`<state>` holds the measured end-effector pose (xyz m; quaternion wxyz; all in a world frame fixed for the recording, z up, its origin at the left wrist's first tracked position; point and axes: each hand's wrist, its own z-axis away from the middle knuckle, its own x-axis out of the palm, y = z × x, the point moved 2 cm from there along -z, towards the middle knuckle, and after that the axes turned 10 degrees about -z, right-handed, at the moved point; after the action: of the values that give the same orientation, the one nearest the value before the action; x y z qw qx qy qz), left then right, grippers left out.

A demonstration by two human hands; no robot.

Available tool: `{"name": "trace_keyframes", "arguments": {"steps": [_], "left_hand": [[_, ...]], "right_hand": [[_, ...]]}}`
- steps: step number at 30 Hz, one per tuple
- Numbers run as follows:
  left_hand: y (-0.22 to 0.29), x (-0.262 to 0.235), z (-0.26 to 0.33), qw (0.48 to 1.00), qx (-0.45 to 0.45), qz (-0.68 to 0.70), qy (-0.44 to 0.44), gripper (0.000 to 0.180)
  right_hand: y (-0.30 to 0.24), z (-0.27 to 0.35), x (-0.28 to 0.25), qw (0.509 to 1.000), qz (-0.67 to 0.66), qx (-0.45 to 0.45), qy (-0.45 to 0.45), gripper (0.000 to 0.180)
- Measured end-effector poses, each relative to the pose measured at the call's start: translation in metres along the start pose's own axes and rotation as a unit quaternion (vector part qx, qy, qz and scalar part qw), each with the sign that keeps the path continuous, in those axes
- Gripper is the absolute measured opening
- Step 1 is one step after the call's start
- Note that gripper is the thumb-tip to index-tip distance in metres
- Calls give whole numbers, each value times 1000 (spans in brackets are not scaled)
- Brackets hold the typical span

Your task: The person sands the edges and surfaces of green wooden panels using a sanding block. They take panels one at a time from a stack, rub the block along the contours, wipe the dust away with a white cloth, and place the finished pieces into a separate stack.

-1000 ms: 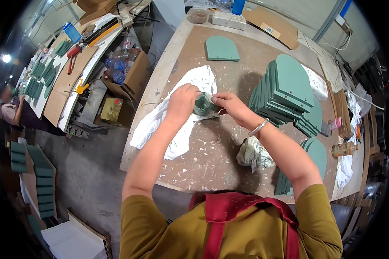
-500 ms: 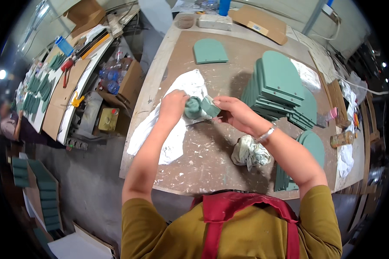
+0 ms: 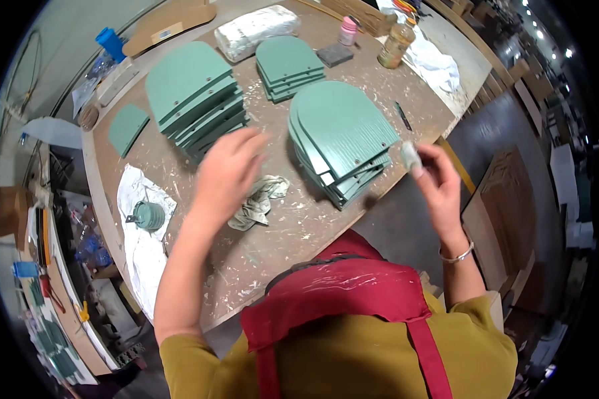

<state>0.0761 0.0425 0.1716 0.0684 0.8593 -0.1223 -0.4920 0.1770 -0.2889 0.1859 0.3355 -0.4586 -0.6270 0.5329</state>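
My right hand (image 3: 439,186) is just off the table's right edge, beside a stack of green round-topped boards (image 3: 343,126). Its thumb and fingers pinch a small pale greenish pad (image 3: 410,157), whose exact kind I cannot make out. Above the middle of the table hovers my left hand (image 3: 227,174), its fingers blurred and partly curled; whether they hold anything is unclear. A crumpled stained rag (image 3: 263,199) lies close to that hand. At the left, a small green-coated pot (image 3: 148,215) rests on a white cloth (image 3: 143,256).
A taller pile of green boards (image 3: 186,80) and a smaller one (image 3: 286,60) stand farther back. Beyond them are a plastic-wrapped bundle (image 3: 256,32), a dark grey block (image 3: 335,54), a pink-capped bottle (image 3: 348,30) and an amber bottle (image 3: 397,45). A dark pen-like tool (image 3: 402,116) lies near the right edge.
The view has swung to the right. Both hands have left the green pot on the cloth; the right one has moved to the nearer board stack, the left one over the table's middle.
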Motion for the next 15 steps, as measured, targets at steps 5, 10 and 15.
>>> {"name": "trace_keyframes", "arguments": {"steps": [5, 10, 15], "left_hand": [[42, 79, -86, 990, 133, 2, -37, 41], [43, 109, -97, 981, 129, -61, -131, 46], [41, 109, -96, 979, 131, -69, -137, 48]], "right_hand": [[19, 30, 5, 968, 219, -119, -41, 41], [29, 22, 28, 947, 261, -177, -54, 42], [35, 10, 41, 940, 266, -202, -71, 43]]}}
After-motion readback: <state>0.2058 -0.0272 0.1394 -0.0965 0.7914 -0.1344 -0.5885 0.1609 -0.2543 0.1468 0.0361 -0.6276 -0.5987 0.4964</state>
